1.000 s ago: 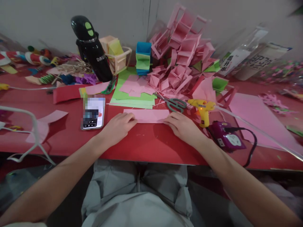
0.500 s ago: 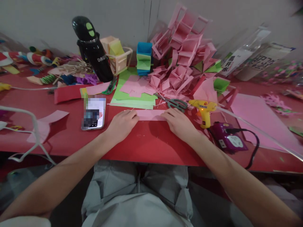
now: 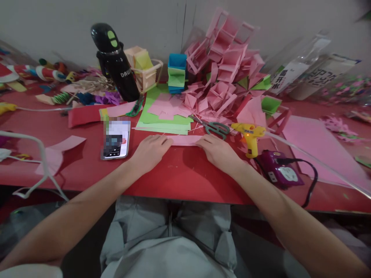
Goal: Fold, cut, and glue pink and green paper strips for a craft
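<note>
A narrow pink paper strip (image 3: pixel 185 140) lies across the red tabletop in front of me. My left hand (image 3: pixel 153 152) grips its left end with curled fingers. At the opposite end, my right hand (image 3: pixel 216 151) has its fingers closed on the strip too. Both hands cover the strip's ends, so only its middle shows. Just behind my right hand are grey-handled scissors (image 3: pixel 216 128). A yellow glue gun (image 3: pixel 249 138) with a small orange light rests to the right of them. Left of my left hand is a phone (image 3: pixel 123 141), its screen partly blurred out.
Pink folded-paper pieces (image 3: pixel 226 58) are heaped at the back beside a blue and green paper piece (image 3: pixel 176 73). A black bottle (image 3: pixel 118 69) stands back left. A purple power adapter (image 3: pixel 278 170) and pink sheets (image 3: pixel 315 143) lie right. A white bent frame (image 3: pixel 43 154) rises at left.
My hands have come slightly closer together along the strip, and a little less of its middle shows between them. The things around them have stayed put.
</note>
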Demonstrator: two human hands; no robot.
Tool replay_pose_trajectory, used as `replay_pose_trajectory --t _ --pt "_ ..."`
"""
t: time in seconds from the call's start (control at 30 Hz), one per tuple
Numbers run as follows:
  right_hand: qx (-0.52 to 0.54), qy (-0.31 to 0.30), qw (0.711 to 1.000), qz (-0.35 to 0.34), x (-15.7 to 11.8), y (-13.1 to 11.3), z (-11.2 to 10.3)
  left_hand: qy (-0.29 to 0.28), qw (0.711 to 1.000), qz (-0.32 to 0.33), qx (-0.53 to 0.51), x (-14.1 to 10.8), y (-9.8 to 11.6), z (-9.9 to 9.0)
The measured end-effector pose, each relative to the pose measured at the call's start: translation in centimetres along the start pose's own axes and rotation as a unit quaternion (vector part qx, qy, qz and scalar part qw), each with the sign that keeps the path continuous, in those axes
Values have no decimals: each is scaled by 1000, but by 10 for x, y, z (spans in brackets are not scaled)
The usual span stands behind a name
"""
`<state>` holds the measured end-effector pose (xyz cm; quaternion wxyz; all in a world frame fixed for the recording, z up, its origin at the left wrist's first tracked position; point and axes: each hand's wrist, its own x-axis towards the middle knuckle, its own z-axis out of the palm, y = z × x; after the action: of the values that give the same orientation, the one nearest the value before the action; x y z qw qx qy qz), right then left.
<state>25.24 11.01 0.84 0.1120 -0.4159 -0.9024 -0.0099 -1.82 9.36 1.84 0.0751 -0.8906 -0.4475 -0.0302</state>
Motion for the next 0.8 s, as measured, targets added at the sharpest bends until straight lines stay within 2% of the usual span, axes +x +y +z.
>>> replay_pose_trajectory --t 0.27,0.4,0.5,0.57,0.7,0.8 --pt "-36 31 999 15 12 4 9 41 999 -1 5 10 -5 8" --pt "-24 24 999 4 10 1 10 2 1000 -27 13 8 6 1" --pt "-47 6 999 16 7 -7 3 -43 996 -65 33 5 21 -7" --pt "-70 -8 997 30 6 -16 -2 -54 995 -81 34 1 32 -8" --pt "-90 -23 993 78 6 -39 -8 3 996 -87 8 -5 50 -2" --pt "-61 -13 994 95 7 -56 -2 44 995 -81 -42 -3 56 6"
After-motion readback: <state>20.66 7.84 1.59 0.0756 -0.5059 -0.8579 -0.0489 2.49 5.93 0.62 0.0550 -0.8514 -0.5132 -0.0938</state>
